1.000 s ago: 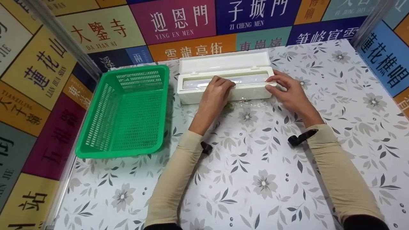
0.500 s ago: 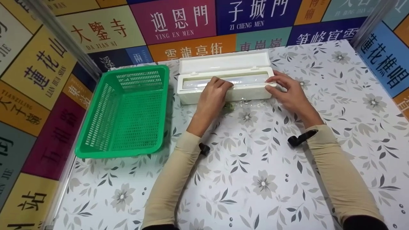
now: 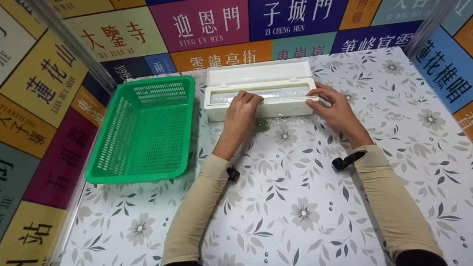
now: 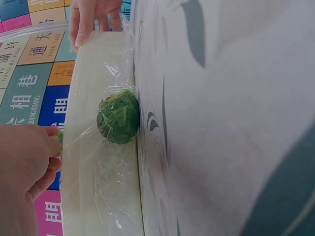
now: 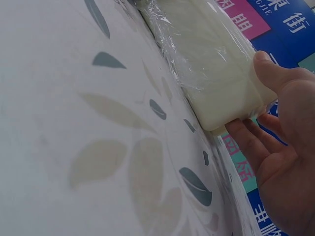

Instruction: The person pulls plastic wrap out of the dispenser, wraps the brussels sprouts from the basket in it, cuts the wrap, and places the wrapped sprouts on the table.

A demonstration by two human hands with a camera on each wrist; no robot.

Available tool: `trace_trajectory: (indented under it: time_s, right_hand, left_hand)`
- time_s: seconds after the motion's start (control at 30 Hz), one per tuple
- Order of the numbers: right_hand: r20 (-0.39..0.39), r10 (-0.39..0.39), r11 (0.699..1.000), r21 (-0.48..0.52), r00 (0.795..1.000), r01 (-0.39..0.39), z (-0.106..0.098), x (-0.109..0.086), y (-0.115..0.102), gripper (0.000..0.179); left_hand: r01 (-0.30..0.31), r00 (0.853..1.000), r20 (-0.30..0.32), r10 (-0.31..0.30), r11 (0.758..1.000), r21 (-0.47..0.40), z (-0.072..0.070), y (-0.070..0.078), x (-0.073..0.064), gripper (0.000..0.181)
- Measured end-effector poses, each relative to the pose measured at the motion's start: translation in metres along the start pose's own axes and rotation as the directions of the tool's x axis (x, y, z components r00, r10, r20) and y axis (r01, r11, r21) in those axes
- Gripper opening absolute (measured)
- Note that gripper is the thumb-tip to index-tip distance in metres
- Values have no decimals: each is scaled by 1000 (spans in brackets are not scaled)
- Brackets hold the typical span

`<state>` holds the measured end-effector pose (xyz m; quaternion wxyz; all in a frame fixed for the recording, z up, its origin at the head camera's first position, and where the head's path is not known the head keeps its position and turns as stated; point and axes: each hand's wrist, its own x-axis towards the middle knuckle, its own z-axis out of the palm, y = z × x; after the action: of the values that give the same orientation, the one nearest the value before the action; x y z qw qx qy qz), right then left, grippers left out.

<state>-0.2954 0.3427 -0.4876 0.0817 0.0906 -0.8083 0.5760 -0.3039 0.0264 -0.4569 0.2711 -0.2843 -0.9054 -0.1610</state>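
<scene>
A white cling film dispenser box (image 3: 286,109) stands lengthwise at the back with its lid (image 3: 258,72) raised. The clear film roll (image 3: 281,93) lies inside, and film hangs down the box front. My left hand (image 3: 241,112) is at the front top edge, pinching a small green slide cutter (image 4: 60,136) mostly hidden by the fingers. My right hand (image 3: 334,109) grips the right end of the box, thumb on the front and fingers round the corner. A round green leafy vegetable (image 4: 118,117), like a Brussels sprout, sits under the loose film against the box front.
To the left of the box stands a green plastic basket (image 3: 155,140) with perforated walls. The flower-patterned tabletop (image 3: 281,221) runs toward me. Colourful printed panels (image 3: 207,26) rise behind the table and along both sides.
My left hand has slid left along the box's front top edge, so more of the green vegetable shows in the head view. The right hand stays at the box's right end.
</scene>
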Motion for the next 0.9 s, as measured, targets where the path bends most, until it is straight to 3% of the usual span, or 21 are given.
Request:
trace_trajectory:
  time_s: [0.4, 0.9]
  right_hand:
    - [11, -9, 1000, -7, 1000, 9, 0, 1, -5, 34]
    - [-1, 5, 1000, 2, 1000, -5, 0, 0, -3, 35]
  left_hand:
    - [79, 997, -19, -80, 994, -70, -7, -14, -10, 18]
    - [109, 988, -92, -125, 981, -160, -9, -23, -17, 15]
